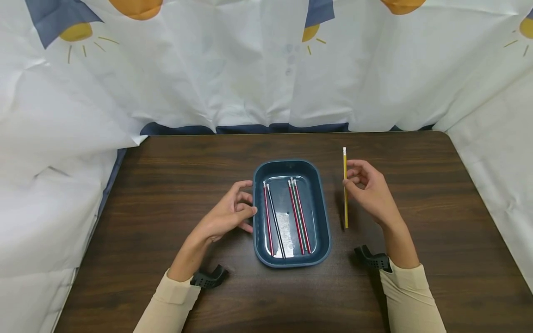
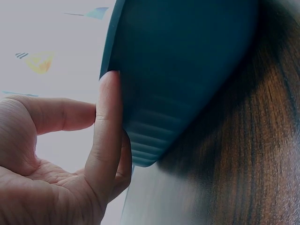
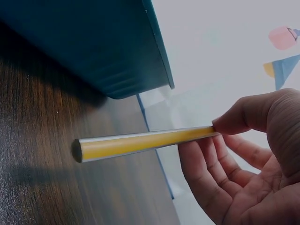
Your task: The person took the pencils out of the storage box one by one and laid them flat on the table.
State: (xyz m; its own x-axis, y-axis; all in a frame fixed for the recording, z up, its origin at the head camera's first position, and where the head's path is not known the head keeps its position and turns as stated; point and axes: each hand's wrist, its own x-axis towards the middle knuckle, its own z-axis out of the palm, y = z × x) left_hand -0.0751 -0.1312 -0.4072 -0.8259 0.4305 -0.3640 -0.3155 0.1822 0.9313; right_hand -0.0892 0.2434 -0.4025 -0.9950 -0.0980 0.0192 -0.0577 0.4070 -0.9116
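the right hand (image 1: 368,189) pinches the yellow pencil (image 1: 345,203) in its fingers above the tabletop (image 1: 179,166), beside the tray (image 1: 292,264); likely light, stiff, slightly slick, best held mid-shaft; left hand (image 1: 226,212) fingers grip the tray's rim

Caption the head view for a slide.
Right-hand grip holding a yellow pencil beside a blue tray of five pencils; left-hand grip at the tray's rim.

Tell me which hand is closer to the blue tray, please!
The left. The left hand touches the left rim of the blue tray, while the right hand is off to its right, not touching it, holding a yellow pencil.
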